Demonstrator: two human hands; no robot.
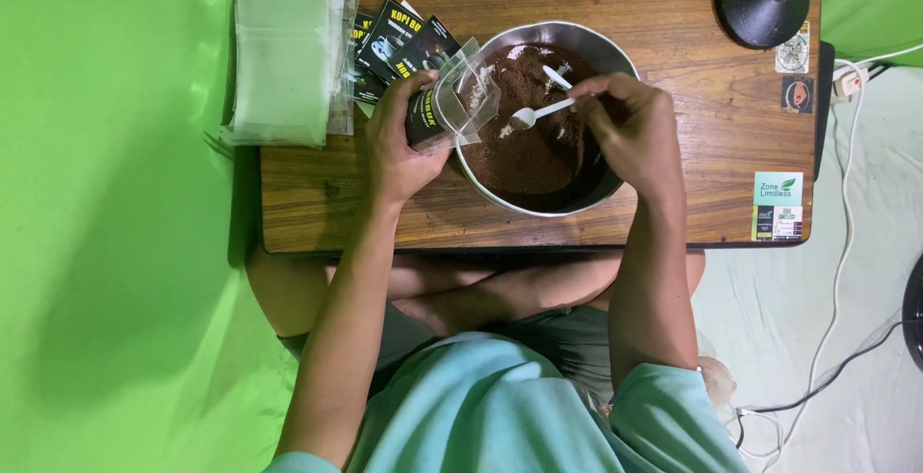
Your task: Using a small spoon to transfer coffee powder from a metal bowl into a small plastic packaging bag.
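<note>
Your left hand (399, 146) clamped an open clear pouch (460, 96) at the rim of the steel bowl (510, 202); your right hand (630, 132) pinched a white spoon (538, 112) over the brown powder (529, 151).

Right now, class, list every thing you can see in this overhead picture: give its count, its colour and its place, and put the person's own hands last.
metal bowl: one, silver, middle of the table, holding brown powder
white spoon: one, over the powder, in the right hand
second white spoon: one, lying in the powder
open pouch: one, clear front and black back, at the bowl's left rim
black sachets: several, fanned left of the bowl
clear bags: one stack, table's left end
wooden table: one, brown
lamp base: one, black, top right corner
stickers: a few, table's right edge
white cable: one, floor at right
left hand: holds the pouch
right hand: fingers pinch the spoon
</note>
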